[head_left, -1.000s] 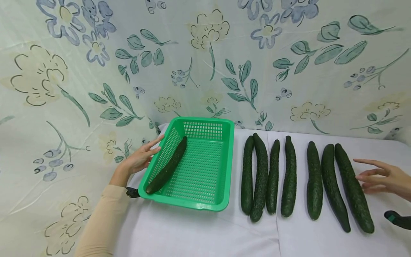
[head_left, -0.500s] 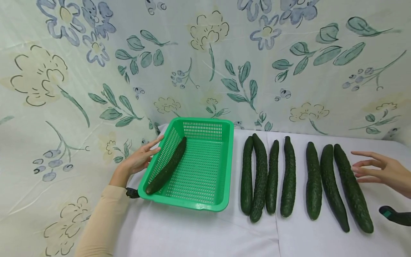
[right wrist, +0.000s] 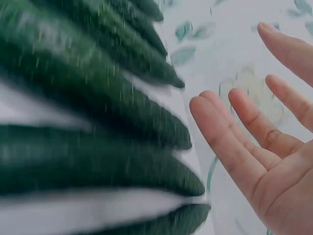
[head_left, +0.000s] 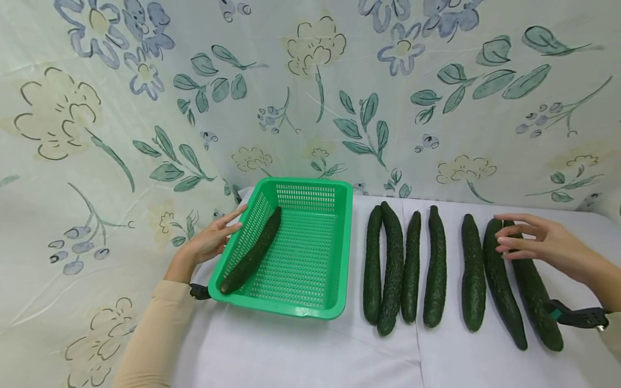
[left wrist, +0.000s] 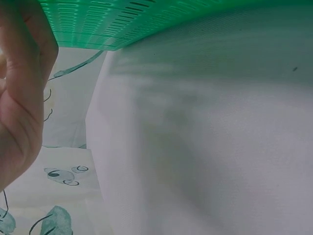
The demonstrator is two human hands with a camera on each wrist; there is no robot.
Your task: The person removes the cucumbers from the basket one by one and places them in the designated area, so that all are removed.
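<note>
A green slotted basket point(head_left: 310, 310) stands on the white table with one dark cucumber point(head_left: 252, 250) lying along its left wall. My left hand point(head_left: 215, 237) rests with straight fingers against the basket's left rim; the left wrist view shows the green rim point(left wrist: 146, 22) beside the palm point(left wrist: 19, 98). Several cucumbers point(head_left: 436, 269) lie in a row to the right. My right hand point(head_left: 529, 240) hovers open over the far ends of the two rightmost cucumbers point(head_left: 533, 291), holding nothing. In the right wrist view the spread fingers point(right wrist: 254, 142) are beside blurred cucumbers point(right wrist: 88, 98).
A floral cloth point(head_left: 310, 97) hangs close behind the table as a backdrop and drapes down on the left. The white tablecloth point(head_left: 301, 350) shows bare in front of the basket and cucumbers. A dark wrist strap point(head_left: 577, 318) sits on my right forearm.
My right hand has moved left and away, from beside the rightmost cucumber to above the tops of the two rightmost ones. The left hand and the basket have stayed put.
</note>
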